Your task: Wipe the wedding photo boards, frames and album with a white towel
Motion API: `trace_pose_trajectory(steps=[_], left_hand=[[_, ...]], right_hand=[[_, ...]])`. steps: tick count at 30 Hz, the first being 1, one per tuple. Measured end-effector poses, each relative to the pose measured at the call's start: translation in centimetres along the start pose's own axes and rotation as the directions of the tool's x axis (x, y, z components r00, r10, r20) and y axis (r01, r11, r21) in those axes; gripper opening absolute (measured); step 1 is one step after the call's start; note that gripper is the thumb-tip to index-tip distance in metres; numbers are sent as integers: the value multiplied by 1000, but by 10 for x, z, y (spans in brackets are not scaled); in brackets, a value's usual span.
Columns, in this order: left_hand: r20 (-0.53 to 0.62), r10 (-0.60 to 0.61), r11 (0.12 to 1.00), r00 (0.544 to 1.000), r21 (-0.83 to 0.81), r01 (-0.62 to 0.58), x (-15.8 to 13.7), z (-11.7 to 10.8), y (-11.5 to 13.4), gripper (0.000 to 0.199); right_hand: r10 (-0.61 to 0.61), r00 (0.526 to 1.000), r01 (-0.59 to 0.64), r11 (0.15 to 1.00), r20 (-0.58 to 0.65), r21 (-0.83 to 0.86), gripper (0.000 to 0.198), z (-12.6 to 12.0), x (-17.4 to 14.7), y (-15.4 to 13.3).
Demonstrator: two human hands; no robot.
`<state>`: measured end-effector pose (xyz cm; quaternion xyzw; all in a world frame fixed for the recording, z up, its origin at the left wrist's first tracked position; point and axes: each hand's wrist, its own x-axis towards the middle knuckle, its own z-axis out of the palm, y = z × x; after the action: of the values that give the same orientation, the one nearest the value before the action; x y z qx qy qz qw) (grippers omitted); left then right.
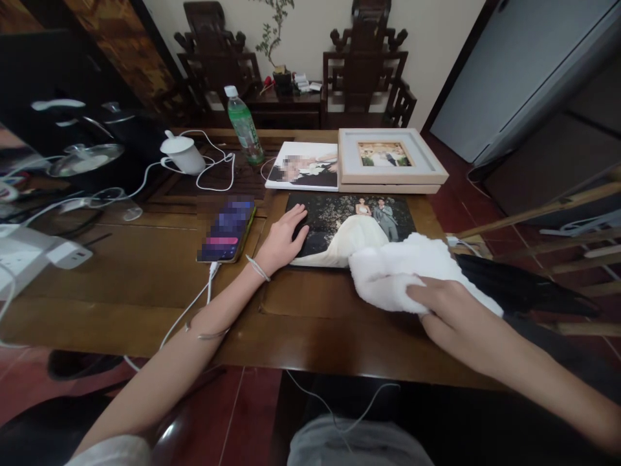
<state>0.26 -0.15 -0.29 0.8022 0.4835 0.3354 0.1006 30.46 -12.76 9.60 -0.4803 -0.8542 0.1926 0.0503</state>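
a pale sleeve (111,452), near left, leads to the unclenched left hand (284,239), likely steadying the photo panel (323,223) against the white cloth (388,272) the right hand (449,314) grips.

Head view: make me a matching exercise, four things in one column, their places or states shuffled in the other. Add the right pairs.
Things
1. White towel
2. Smartphone
3. Teacup
4. Left hand

Places or states
A. Lid on, left of the plastic bottle
B. At the left edge of the dark wedding photo
C. Gripped in the right hand
D. Plugged into a white cable

Pairs: 1-C, 2-D, 3-A, 4-B
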Motion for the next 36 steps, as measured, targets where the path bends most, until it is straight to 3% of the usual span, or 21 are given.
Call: trace_pose_trajectory(steps=[5, 13, 19, 24, 31, 36], left_hand=[[11, -1, 1000, 1000, -7, 1, 0, -1, -1, 42], [16, 0, 1000, 1000, -7, 0, 0, -1, 0, 43], [30, -17, 1000, 999, -14, 17, 0, -1, 0, 41], [36, -30, 999, 999, -15, 31, -1, -1, 0, 41], [45, -43, 999, 998, -3, 43, 0, 0, 1, 43], [56, -45, 999, 997, 1, 45, 0, 0, 0, 43]], right_hand=[[-6, 998, 10, 997, -57, 76, 18, -17, 27, 13], [29, 994, -28, 1000, -106, 13, 15, -51, 114, 52], [15, 985, -21, 999, -175, -33, 12, -55, 152, 77], [-31, 982, 22, 999, -184, -48, 19, -40, 127, 72], [-12, 996, 6, 998, -85, -67, 21, -17, 51, 27], [-27, 1000, 27, 1000, -14, 14, 23, -4, 1, 2]])
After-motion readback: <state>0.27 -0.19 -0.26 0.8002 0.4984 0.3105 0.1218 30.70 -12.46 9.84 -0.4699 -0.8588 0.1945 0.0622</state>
